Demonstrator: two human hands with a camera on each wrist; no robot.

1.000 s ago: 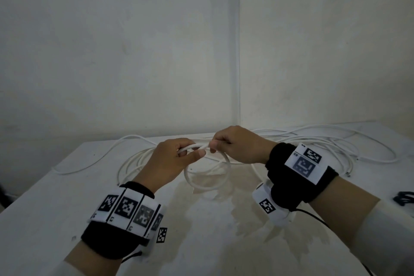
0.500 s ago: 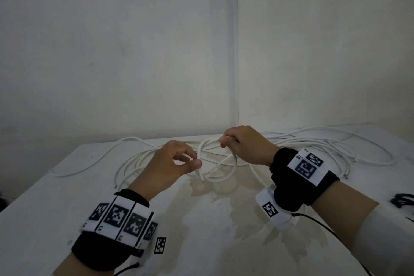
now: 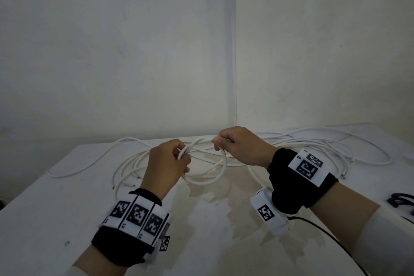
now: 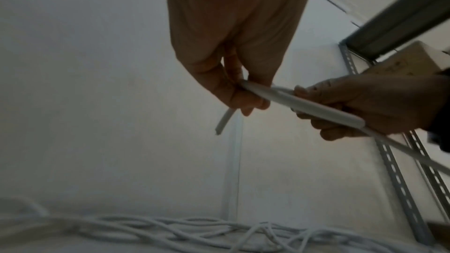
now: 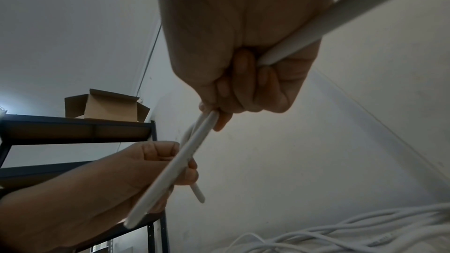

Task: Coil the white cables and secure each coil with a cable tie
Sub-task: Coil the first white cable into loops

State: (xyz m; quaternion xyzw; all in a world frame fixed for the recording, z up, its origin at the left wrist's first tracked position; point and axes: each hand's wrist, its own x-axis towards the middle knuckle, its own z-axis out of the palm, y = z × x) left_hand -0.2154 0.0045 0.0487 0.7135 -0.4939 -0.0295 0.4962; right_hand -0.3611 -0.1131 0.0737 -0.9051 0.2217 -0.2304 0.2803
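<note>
A small coil of white cable (image 3: 215,177) hangs above the white table (image 3: 67,197), held between both hands. My left hand (image 3: 179,159) pinches the coil's left side, and the cable's cut end (image 4: 222,123) sticks out below its fingers. My right hand (image 3: 226,141) grips the coil's top strands (image 5: 202,132) in a closed fist. The rest of this cable (image 4: 401,149) trails off past the right wrist. Many loose white cables (image 3: 313,143) lie tangled on the table behind the hands. No cable tie is visible in either hand.
The table stands in a wall corner (image 3: 235,96). Dark looped items (image 3: 402,200) lie at the table's right edge. A metal shelf (image 5: 73,128) with a cardboard box (image 5: 107,107) stands off to one side. A thin black wire (image 3: 324,231) runs from the right wrist.
Both hands rose slightly. The left hand, which had let go half a second ago, closed on the coil's left side again; the loop now hangs a bit wider below the hands.
</note>
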